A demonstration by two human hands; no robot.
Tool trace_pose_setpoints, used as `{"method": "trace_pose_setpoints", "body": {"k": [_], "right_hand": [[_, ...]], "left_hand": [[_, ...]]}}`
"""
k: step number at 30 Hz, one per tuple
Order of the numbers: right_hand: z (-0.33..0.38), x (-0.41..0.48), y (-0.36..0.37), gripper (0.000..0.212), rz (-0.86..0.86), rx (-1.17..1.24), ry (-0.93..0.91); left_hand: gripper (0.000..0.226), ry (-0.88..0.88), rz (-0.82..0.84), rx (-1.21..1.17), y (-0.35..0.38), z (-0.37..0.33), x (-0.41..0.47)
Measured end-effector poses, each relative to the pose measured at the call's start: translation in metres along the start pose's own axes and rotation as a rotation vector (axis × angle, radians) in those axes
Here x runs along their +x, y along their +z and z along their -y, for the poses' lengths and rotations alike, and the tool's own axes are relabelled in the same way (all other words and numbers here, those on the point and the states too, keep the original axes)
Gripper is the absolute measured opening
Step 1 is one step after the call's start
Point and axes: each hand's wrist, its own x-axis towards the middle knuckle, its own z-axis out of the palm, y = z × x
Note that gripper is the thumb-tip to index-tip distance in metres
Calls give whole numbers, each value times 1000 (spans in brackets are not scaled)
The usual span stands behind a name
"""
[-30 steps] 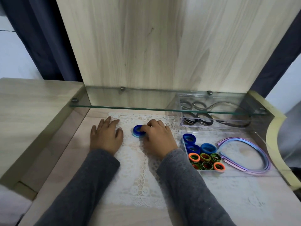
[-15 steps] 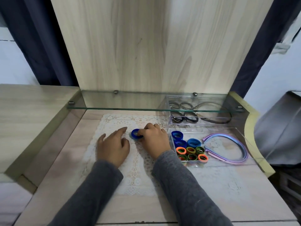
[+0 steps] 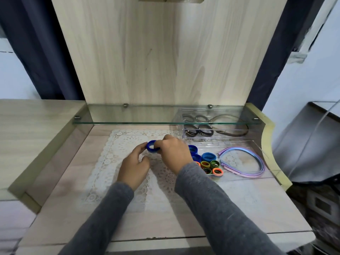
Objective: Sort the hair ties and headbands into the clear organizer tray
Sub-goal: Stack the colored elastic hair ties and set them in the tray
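Blue hair tie (image 3: 151, 146) sits at the far middle of the lace mat (image 3: 110, 162), tilted up on its edge, with both hands meeting at it. The right hand (image 3: 173, 153) pinches its right side between curled fingers and thumb. The left hand (image 3: 133, 169) reaches in from the near left with its forefinger stretched to touch the tie's left edge, its thumb apart from the tie below. Just right of the right hand lies the clear organizer tray (image 3: 230, 144). Its near left compartment holds blue hair ties (image 3: 207, 156) and a cluster of orange and green hair ties (image 3: 217, 171), partly hidden behind the right wrist. Its near right compartment holds pastel headbands (image 3: 244, 173). The far section holds dark hair ties (image 3: 202, 132) and a dark headband (image 3: 235, 133) under the glass shelf (image 3: 128, 123), which spans the far edge of the table (image 3: 64, 208) just above and beyond the hands. A raised wooden ledge (image 3: 36, 126) borders the table on the left, and a curved cream edge (image 3: 266, 144) closes the right side just beyond the tray. Bare mat and table lie left of and nearer than the hands.
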Motion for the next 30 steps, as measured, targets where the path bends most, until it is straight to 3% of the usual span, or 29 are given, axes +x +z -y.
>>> {"method": "trace_pose_setpoints", "body": {"k": [11, 20, 23, 26, 30], "right_hand": [[-70, -21, -48, 25, -126, -159, -5], [-125, -49, -53, 19, -248, -298, 83], [-139, -57, -48, 19, -213, -310, 100], [-148, -61, -46, 18, -147, -270, 115], [-158, -61, -40, 26, -30, -248, 152]], "left_hand": [[54, 115, 120, -101, 50, -50, -5], [52, 200, 228, -8, 92, -63, -4], [49, 269, 269, 112, 98, -52, 2], [46, 297, 345, 79, 102, -42, 9], [56, 356, 355, 159, 101, -30, 19]]}}
